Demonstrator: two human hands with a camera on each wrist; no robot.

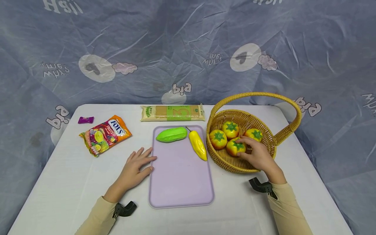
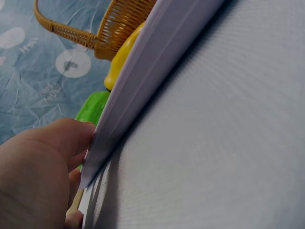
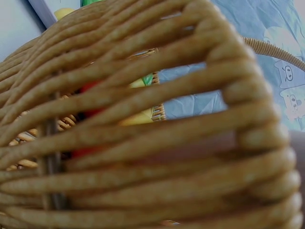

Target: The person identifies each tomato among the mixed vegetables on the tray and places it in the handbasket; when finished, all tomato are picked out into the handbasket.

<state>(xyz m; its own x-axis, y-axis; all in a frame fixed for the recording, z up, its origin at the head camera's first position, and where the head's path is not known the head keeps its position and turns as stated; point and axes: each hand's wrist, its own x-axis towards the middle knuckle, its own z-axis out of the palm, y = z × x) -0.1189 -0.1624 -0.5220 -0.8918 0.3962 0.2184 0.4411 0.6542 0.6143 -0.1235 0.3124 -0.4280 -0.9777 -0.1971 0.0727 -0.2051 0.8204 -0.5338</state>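
My right hand (image 1: 258, 156) reaches over the near rim of the wicker basket (image 1: 223, 163), thumb and fingers gripping a yellow-orange persimmon (image 1: 233, 150) with a green leafy top. Several like it lie around, among them one persimmon (image 1: 218, 139) at the left. The basket's weave (image 3: 143, 105) fills the right wrist view and mostly hides that hand. Fingers spread, my left hand (image 1: 133, 170) has its fingertips at the left edge of the lilac tray (image 1: 180, 182). In the left wrist view its thumb (image 2: 78, 136) is against the tray's rim (image 2: 128, 90).
On the tray's far part lie a green ridged vegetable (image 1: 171, 134) and a long yellow pepper (image 1: 198, 145). Behind it is a noodle packet (image 1: 172, 113). An orange candy bag (image 1: 105, 135) and a small purple wrapped sweet (image 1: 86, 120) lie at left. The basket handle (image 1: 255, 94) arches high.
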